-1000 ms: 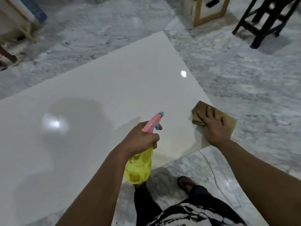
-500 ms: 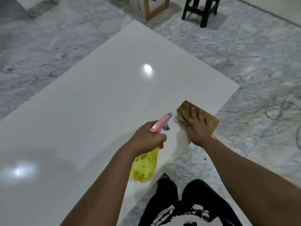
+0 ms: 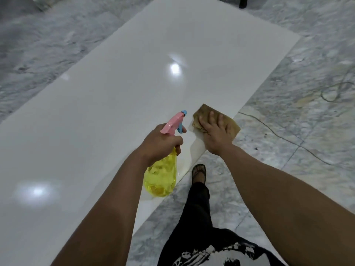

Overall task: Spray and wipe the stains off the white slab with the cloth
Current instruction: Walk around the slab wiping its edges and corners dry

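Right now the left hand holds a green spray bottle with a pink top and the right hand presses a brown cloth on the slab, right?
Not quite: the head view shows the spray bottle is see-through yellow, not green. The rest holds.

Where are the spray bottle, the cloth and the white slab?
spray bottle (image 3: pixel 160 177): head view, on its yellow body.
cloth (image 3: pixel 233 124): head view, on its brown right part.
white slab (image 3: pixel 115 96): head view, on its bare middle.

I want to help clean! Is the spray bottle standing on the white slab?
No, the left hand holds the spray bottle up in the air above the white slab.
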